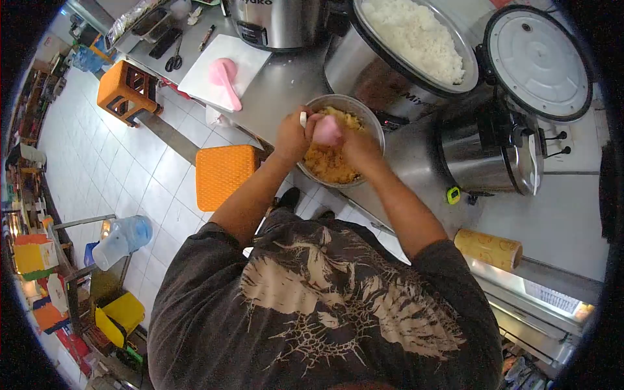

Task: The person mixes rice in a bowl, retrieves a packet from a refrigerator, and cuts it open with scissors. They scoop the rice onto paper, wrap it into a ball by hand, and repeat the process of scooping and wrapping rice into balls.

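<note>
Both my hands are over a round metal bowl [376, 123] at the counter's edge, which holds yellow-orange crumbly food [325, 164]. Between them is a pink object [327, 130], blurred, perhaps a scoop or small bowl. My left hand [296, 135] is closed at its left side, and a white bit, perhaps a handle, shows by the fingers. My right hand [359, 148] reaches to the pink object's right side; its fingers are smeared and partly hidden.
Behind the bowl stands a large cooker of white rice [416, 39], with another cooker [484, 153] to its right. A pink rice paddle [229, 91] lies on a white board [195, 81]. Orange stools [224, 175] stand left. A yellow roll [487, 249] lies right.
</note>
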Action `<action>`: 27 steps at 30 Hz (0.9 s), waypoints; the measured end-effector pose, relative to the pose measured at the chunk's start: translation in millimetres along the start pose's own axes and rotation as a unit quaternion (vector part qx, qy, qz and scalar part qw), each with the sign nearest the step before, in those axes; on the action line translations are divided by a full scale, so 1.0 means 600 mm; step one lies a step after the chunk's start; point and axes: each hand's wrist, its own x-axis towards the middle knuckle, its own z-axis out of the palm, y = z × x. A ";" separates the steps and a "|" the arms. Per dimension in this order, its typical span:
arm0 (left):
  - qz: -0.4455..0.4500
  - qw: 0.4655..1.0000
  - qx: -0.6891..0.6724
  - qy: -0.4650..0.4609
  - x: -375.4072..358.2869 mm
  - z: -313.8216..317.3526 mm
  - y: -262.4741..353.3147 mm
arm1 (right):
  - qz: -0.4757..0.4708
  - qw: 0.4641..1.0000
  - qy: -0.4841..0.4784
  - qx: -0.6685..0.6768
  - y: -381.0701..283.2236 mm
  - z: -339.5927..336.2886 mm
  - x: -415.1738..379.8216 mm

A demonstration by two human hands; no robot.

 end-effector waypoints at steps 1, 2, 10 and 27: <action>0.004 1.000 -0.001 0.008 0.005 0.000 -0.005 | -0.020 0.999 0.001 -0.037 0.020 0.051 0.022; 0.009 1.000 -0.002 0.014 0.009 -0.002 -0.008 | -0.061 0.997 -0.037 -0.040 0.024 0.040 0.020; -0.027 0.999 0.026 0.028 0.018 0.016 -0.001 | -0.114 0.968 -0.187 -0.121 -0.015 -0.131 -0.079; -0.055 0.998 0.018 0.011 0.027 -0.003 -0.005 | -0.134 0.977 -0.133 -0.104 -0.017 -0.114 -0.050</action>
